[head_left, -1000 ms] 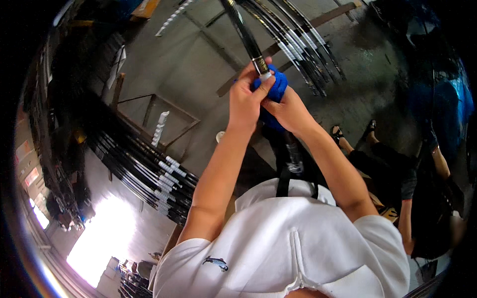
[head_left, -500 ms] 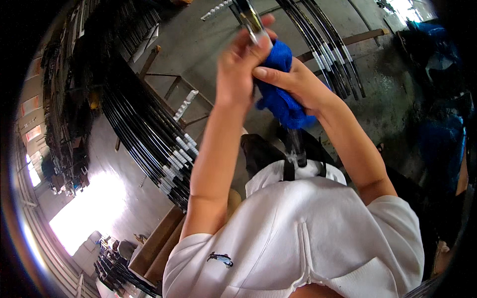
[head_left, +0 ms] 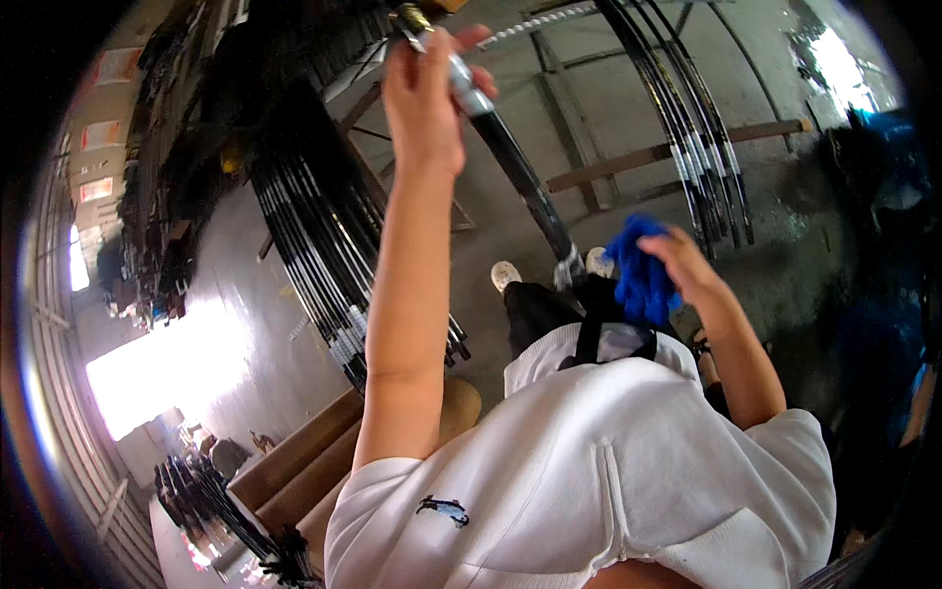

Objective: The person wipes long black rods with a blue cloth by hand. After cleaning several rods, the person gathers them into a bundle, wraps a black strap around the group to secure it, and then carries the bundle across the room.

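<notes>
My left hand (head_left: 424,113), far out in front, is closed around the upper part of a glossy black rod (head_left: 515,162) with a silver band and gold trim near its top. One or two of its fingers stick out past the rod. The rod slants down toward my waist, its lower end close to my legs. To the right, my right hand (head_left: 695,270) grips a bunched blue cloth (head_left: 643,280), which hangs apart from the rod. Part of its fingers is hidden behind the cloth.
Several similar black rods (head_left: 314,236) lean in a row at left. More rods (head_left: 682,128) rest across a wooden bar (head_left: 628,172) at far right. A brown box-like piece (head_left: 294,461) stands at lower left; blue wrapped material (head_left: 883,304) lies at the right edge.
The blue cloth has come off the rod and moved right and nearer with my right hand. My left hand has shifted left, tilting the rod. My view has turned slightly.
</notes>
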Action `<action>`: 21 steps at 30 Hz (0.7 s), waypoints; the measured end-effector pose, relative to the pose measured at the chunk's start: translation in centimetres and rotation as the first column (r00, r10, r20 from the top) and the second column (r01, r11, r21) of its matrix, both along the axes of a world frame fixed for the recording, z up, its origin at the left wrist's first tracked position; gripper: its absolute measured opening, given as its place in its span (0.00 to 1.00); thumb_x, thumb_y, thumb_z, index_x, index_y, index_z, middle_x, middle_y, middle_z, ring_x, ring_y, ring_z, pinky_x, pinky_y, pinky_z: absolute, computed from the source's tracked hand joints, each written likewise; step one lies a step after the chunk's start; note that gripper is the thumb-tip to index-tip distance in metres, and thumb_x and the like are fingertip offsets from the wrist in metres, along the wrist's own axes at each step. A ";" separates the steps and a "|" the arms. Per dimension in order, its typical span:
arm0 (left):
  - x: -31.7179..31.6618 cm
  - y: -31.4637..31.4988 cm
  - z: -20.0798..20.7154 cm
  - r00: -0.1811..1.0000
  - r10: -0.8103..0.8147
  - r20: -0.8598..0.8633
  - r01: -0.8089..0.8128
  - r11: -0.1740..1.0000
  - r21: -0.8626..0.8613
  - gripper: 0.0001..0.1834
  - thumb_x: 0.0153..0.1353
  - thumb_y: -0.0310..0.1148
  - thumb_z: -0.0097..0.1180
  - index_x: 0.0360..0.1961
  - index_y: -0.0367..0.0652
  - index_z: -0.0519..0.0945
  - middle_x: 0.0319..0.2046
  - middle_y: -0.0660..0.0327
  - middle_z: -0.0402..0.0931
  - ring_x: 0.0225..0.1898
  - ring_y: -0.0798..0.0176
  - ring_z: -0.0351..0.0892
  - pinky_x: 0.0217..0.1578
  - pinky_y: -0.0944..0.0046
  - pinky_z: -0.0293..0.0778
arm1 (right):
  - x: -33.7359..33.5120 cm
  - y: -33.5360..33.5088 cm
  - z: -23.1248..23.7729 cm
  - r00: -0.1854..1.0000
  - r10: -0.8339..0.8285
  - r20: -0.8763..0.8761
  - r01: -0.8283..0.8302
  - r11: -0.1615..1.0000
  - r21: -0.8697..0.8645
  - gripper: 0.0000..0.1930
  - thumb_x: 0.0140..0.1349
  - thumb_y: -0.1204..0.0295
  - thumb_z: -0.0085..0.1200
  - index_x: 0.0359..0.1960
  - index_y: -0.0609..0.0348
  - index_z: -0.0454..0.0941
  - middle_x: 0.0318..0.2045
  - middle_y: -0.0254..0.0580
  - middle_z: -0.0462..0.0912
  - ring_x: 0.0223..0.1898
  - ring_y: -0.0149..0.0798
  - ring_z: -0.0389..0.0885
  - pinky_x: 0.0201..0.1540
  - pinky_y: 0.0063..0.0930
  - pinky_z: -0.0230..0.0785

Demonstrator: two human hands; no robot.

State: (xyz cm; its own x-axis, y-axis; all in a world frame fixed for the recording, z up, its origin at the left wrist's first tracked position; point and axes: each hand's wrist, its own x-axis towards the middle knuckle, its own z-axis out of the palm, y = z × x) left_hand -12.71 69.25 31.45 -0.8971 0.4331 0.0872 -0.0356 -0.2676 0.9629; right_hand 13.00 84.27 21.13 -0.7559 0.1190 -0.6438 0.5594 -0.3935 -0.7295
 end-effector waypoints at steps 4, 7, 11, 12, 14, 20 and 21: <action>6.1 0.5 -0.2 0.997 -0.081 0.004 0.079 0.950 -0.301 0.08 0.66 0.36 0.43 0.38 0.42 0.66 0.24 0.56 0.77 0.17 0.68 0.72 0.20 0.70 0.70 | -4.9 2.5 3.3 0.899 -0.416 -0.137 0.287 0.796 -0.532 0.30 0.49 0.68 0.47 0.56 0.66 0.61 0.48 0.56 0.73 0.48 0.54 0.74 0.56 0.50 0.62; 10.3 0.6 -3.3 0.983 -0.164 -0.078 0.084 0.791 -0.607 0.09 0.64 0.33 0.45 0.40 0.39 0.63 0.25 0.54 0.76 0.20 0.60 0.75 0.23 0.64 0.71 | -9.6 0.1 6.5 0.856 -0.287 -0.430 0.100 0.908 -0.406 0.21 0.56 0.60 0.52 0.45 0.63 0.71 0.40 0.43 0.78 0.39 0.37 0.77 0.46 0.34 0.67; 12.3 -0.9 -3.4 0.965 -0.242 -0.106 0.008 0.425 -0.905 0.12 0.58 0.31 0.51 0.41 0.36 0.70 0.29 0.46 0.74 0.32 0.45 0.75 0.32 0.54 0.70 | -13.2 -4.0 7.8 0.705 -0.580 -0.408 0.352 0.786 -0.508 0.14 0.57 0.67 0.57 0.42 0.59 0.70 0.35 0.35 0.77 0.35 0.30 0.75 0.38 0.25 0.69; 12.2 -2.4 -4.2 0.874 -0.352 -0.336 -0.118 0.515 -0.849 0.12 0.58 0.32 0.51 0.41 0.37 0.72 0.31 0.46 0.75 0.35 0.45 0.75 0.35 0.55 0.70 | -13.2 -3.8 7.4 0.692 -0.612 -0.384 0.361 0.753 -0.549 0.13 0.57 0.67 0.57 0.40 0.57 0.70 0.32 0.33 0.76 0.33 0.29 0.74 0.36 0.23 0.68; 13.2 -6.2 -6.4 0.981 -0.123 -0.153 -0.033 0.665 -0.746 0.16 0.56 0.36 0.52 0.45 0.42 0.74 0.38 0.46 0.76 0.42 0.45 0.74 0.41 0.57 0.68 | -13.2 -4.7 7.5 0.714 -0.592 -0.372 0.302 0.741 -0.600 0.12 0.55 0.67 0.59 0.37 0.55 0.70 0.29 0.30 0.74 0.31 0.27 0.73 0.34 0.21 0.67; 14.2 -3.6 0.8 0.985 -0.087 -0.147 -0.110 0.339 -0.934 0.22 0.56 0.44 0.50 0.50 0.45 0.71 0.45 0.47 0.74 0.48 0.43 0.72 0.42 0.55 0.69 | -12.7 -10.1 6.4 0.791 -0.545 -0.276 0.343 0.770 -0.537 0.12 0.54 0.64 0.60 0.26 0.54 0.70 0.22 0.25 0.69 0.24 0.23 0.67 0.29 0.19 0.62; 14.3 -5.2 -0.8 0.978 -0.132 -0.159 -0.109 0.328 -0.939 0.22 0.56 0.44 0.50 0.50 0.46 0.71 0.46 0.47 0.73 0.48 0.43 0.71 0.43 0.54 0.68 | -12.7 -10.1 6.3 0.807 -0.537 -0.244 0.352 0.771 -0.530 0.12 0.55 0.63 0.59 0.25 0.55 0.70 0.21 0.24 0.69 0.23 0.23 0.66 0.27 0.19 0.61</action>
